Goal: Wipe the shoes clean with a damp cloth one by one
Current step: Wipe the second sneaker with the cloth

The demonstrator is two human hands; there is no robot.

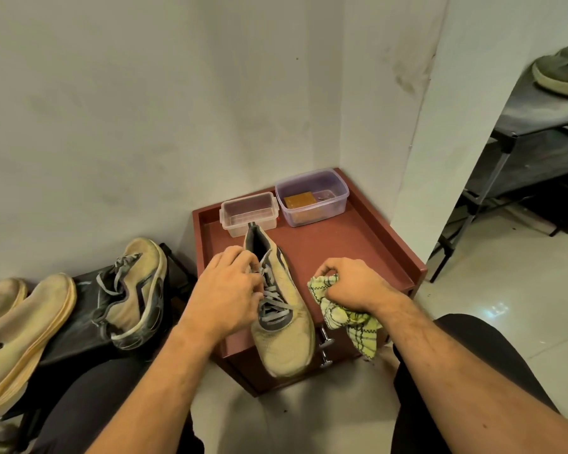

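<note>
A tan sneaker with grey laces (287, 326) lies on the red-brown cabinet top (358, 257), toe toward me and hanging over the front edge. My left hand (227, 290) grips its left side at the laces and collar. My right hand (354, 283) is just right of the shoe and clutches a bunched yellow-green checked cloth (348, 316), whose end hangs down past the cabinet front. Its matching sneaker (135, 290) lies tilted on a low dark rack to the left.
At the back of the cabinet top stand a clear empty plastic box (250, 214) and a purple-tinted tub (312, 198) holding a brown block. Pale shoes (27, 329) lie at far left. A dark shelf rack (538, 126) with a grey shoe (561, 73) stands right, past the wall corner.
</note>
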